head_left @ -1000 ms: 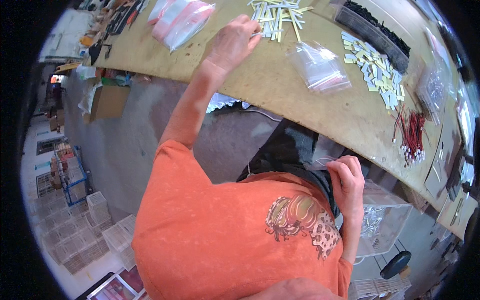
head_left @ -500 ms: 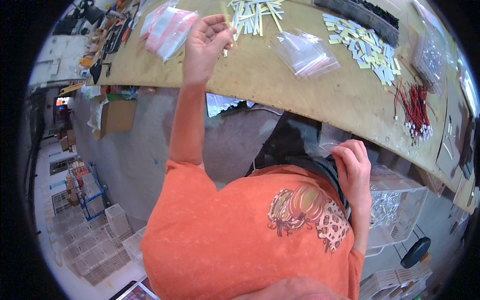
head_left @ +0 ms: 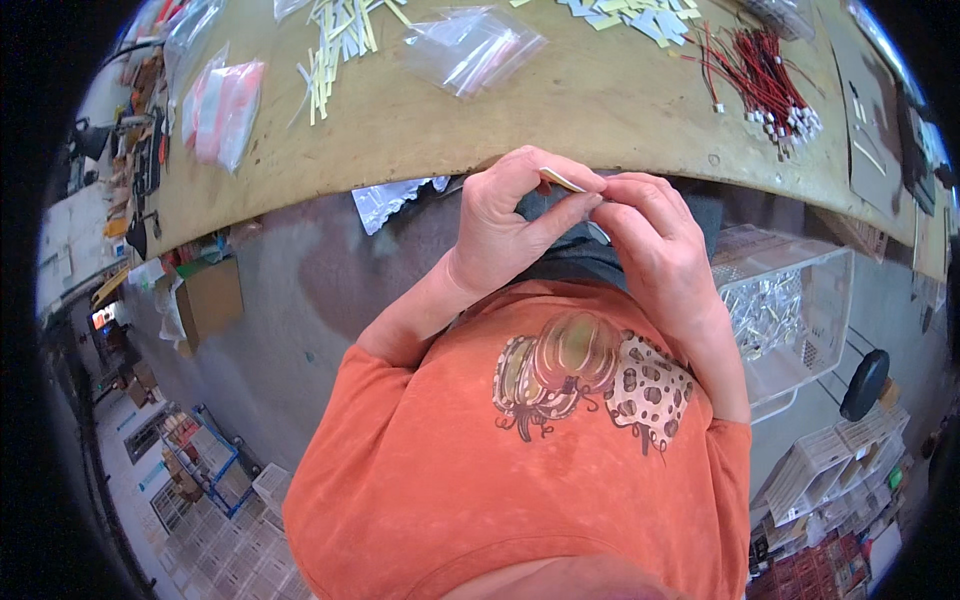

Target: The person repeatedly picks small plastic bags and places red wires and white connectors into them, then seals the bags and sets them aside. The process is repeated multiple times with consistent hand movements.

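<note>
My left hand [head_left: 505, 215] is pinched on a thin pale yellow and white strip [head_left: 562, 180], held in front of my body just off the table's near edge. Fingertips of my right hand [head_left: 655, 235] meet those of the left at the strip's end. They are closed on what looks like a small clear plastic bag [head_left: 598, 232], mostly hidden by the fingers. A pile of similar yellow and white strips [head_left: 345, 40] lies on the table ahead to the left. Flat clear bags [head_left: 475, 48] lie beside that pile.
On the worktable [head_left: 400, 135] are more bags with pink edges [head_left: 222, 112], short yellow and white pieces [head_left: 635, 15], and red-black wires with white connectors [head_left: 765, 90]. A clear bin [head_left: 790, 320] of filled bags stands at my right. A cardboard box [head_left: 210, 298] is on the floor at left.
My left hand has come back from the strip pile to my front, bringing a strip. My right hand has risen to meet it. My view has shifted to the right.
</note>
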A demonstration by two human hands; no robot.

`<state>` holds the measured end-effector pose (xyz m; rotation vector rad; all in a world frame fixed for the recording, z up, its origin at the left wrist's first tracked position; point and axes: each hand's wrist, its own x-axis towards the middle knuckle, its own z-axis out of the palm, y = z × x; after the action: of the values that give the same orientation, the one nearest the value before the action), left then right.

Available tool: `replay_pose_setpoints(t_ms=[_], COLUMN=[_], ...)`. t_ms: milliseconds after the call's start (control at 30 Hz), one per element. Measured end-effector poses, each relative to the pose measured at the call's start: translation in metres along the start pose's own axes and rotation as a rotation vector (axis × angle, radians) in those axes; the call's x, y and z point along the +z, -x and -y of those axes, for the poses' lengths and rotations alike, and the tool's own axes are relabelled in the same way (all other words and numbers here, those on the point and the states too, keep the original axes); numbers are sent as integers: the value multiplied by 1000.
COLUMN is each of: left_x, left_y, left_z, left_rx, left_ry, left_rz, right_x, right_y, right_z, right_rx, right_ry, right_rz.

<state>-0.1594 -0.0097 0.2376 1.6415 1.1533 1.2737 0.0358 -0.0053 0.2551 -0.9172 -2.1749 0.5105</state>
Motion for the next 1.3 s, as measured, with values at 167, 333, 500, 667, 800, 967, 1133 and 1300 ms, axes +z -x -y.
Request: replay_pose_setpoints(t_ms=[167, 333, 500, 667, 800, 967, 1133, 1300], left_x=[-12, -10, 9, 9, 2, -1, 4, 15], left_y=[-4, -3, -8, -12, -16, -25, -26, -23], left_z=[-6, -10, 0, -5, -7, -4, -17, -10], left_rx=[-120, -74, 220, 256, 250, 325, 36, 32], left_ry=[125, -23, -309, -372, -377, -408, -243, -216], left_rz=[4, 31, 143, 241, 349, 496, 425, 371], right_x=[-2, -4, -9, -14, -19, -20, -23, -24], right_y=[15, 20, 18, 23, 17, 17, 16, 17], right_z=[-10, -11, -9, -21, -28, -32, -29, -27], right_rx=[34, 43, 53, 160, 158, 183, 186, 176], right_ry=[-20, -34, -38, -191, -281, -334, -306, -253], right_rz=[25, 38, 0, 15, 58, 139, 54, 26])
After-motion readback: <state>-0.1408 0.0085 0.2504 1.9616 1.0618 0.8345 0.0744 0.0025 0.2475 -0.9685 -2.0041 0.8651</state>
